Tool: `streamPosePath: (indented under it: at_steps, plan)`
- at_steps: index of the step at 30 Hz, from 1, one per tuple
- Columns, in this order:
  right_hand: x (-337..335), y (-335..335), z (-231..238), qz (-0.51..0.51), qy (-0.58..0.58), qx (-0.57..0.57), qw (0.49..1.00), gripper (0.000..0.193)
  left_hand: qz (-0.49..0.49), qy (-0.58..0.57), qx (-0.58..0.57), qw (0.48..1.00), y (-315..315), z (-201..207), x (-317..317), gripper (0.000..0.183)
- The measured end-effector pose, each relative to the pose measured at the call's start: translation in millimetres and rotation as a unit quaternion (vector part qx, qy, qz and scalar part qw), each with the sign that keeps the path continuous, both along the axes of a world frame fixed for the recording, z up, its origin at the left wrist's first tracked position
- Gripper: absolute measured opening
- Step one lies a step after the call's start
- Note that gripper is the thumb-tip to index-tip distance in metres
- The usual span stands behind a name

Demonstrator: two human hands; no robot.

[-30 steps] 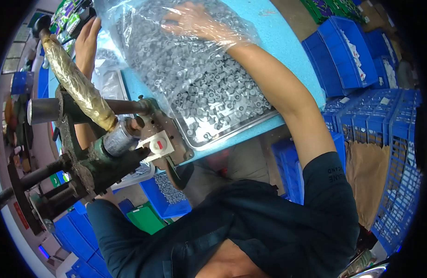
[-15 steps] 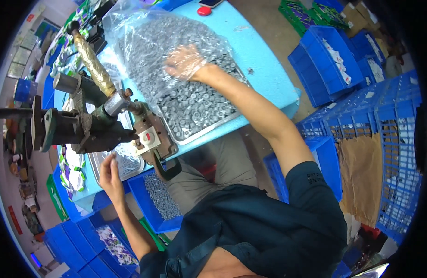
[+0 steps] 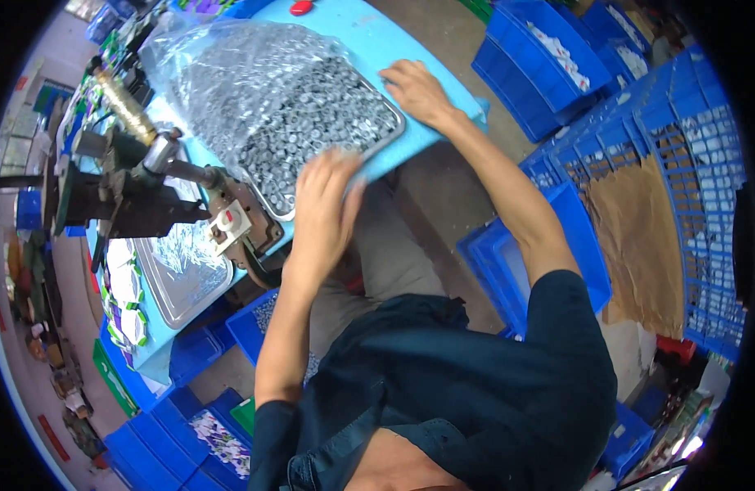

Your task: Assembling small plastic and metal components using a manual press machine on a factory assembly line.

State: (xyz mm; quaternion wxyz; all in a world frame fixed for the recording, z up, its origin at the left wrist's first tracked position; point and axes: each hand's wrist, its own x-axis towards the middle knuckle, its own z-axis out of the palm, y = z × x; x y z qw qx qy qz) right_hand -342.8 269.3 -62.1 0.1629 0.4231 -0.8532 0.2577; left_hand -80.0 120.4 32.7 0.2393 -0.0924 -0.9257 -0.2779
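A shallow metal tray (image 3: 400, 123) on the light-blue tabletop holds a heap of small grey ring-like parts (image 3: 328, 106). Clear plastic sheeting (image 3: 205, 74) covers the heap's left and far portion. My left hand (image 3: 320, 213) is over the tray's near edge, thumb apart from the fingers; its fingertips are blurred and nothing shows in it. Beyond the tray's right edge my right hand (image 3: 418, 92) reaches down to the tabletop with fingers bent but apart. What lies under its fingertips is hidden. A hand-lever press (image 3: 140, 192) stands left of the tray.
Left of the press base, a second metal tray (image 3: 177, 307) holds thin shiny pieces. A blue bin (image 3: 248, 331) with small grey parts sits below the table edge. Stacked blue crates (image 3: 541, 74) and a blue lattice crate (image 3: 696, 196) stand at the right. A red round object (image 3: 301, 7) lies far back.
My right hand has come off the plastic sheeting to the table right of the tray. My left hand has moved from beside the press to the tray's near edge. The view has shifted.
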Motion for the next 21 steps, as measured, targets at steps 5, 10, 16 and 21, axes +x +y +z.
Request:
streamPosePath:
  at_steps: [5,10,16,21]
  plan:
    - [-3.0,-16.0,-3.8,-0.007,-0.028,-0.090,0.995,0.030,0.008,0.042,-0.235,0.971,1.9,-50.0,-129.0,0.048]
    - [-3.7,-27.7,5.6,0.013,-0.240,-0.188,0.952,0.031,0.031,0.031,-0.280,0.959,-19.4,-64.0,-122.5,0.038]
    - [31.0,-46.5,5.5,0.089,-0.133,-0.093,0.983,0.038,0.053,0.066,-0.223,0.971,-22.1,-55.9,-82.2,0.028]
    - [123.6,32.4,78.7,-0.178,-0.095,-0.083,0.976,0.031,0.078,0.083,-0.153,0.982,-31.2,-40.3,-28.6,0.022]
